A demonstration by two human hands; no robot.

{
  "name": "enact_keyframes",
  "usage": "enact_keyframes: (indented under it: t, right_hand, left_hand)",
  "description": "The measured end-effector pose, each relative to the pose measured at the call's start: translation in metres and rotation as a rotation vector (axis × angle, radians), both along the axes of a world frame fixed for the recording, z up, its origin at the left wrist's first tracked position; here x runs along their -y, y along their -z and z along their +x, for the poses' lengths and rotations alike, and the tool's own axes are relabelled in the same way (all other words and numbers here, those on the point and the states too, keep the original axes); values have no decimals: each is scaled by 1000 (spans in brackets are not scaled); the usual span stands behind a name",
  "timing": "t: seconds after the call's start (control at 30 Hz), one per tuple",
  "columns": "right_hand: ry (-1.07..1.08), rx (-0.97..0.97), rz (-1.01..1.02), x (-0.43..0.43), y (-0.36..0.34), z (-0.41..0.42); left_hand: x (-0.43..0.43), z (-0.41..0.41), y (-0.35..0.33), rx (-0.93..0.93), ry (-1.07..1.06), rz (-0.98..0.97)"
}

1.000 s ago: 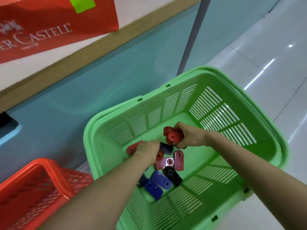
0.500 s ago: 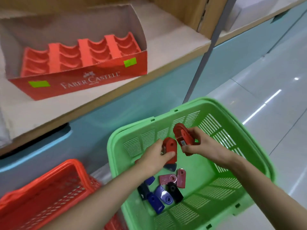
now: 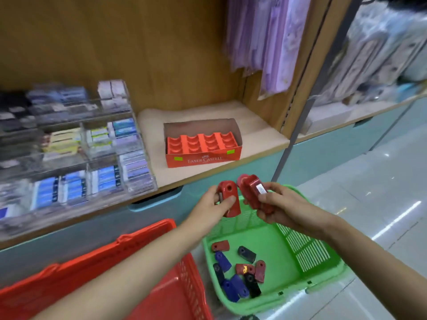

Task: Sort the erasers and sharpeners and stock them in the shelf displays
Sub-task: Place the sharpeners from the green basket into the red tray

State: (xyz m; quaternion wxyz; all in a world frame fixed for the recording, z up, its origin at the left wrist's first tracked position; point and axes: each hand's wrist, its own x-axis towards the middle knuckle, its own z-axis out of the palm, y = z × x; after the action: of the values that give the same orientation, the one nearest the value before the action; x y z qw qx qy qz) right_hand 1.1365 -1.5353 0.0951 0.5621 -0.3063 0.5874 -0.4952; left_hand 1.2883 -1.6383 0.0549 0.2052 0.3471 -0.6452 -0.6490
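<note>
**A:** What lies nearest?

**B:** A red basket at seven o'clock. Just beside it, at five o'clock, a green basket stands on the floor.

**A:** What's in the green one?

**B:** Loose sharpeners on its bottom, toward its left side. They are red, blue and black, and some overlap.

**A:** And the hands?

**B:** Both are held above the green basket's far rim, near the middle of the view. The left hand pinches a single red sharpener between thumb and curled fingers, its hole facing the camera. At its three o'clock, the right hand has its fingers curled round a bunch of red sharpeners. I cannot tell how many, or whether the bunch touches the single one.

**A:** And beyond them?

**B:** At twelve o'clock from the hands, a red Faber-Castell box sits on the wooden shelf, showing rows of scalloped slots. At ten o'clock on the same shelf is a clear acrylic display packed with erasers, which are blurred. Farthest, at one o'clock, purple packets hang.
</note>
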Motion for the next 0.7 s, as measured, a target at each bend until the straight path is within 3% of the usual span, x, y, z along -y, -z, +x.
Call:
enact_keyframes:
  t: [0.27, 0.5, 0.63, 0.7]
  right_hand:
    - [82, 241, -218, -3, -46, 82]
    - [75, 322, -230, 10, -49, 126]
    - [96, 364, -280, 23, -52, 130]
    - [93, 276, -297, 34, -54, 127]
  left_hand:
    - [-7, 61, -60, -84, -191, 17]
    - [-2, 85, -79, -190, -245, 263]
    - [8, 86, -72, -218, -163, 149]
    - [20, 85, -67, -240, -168, 122]
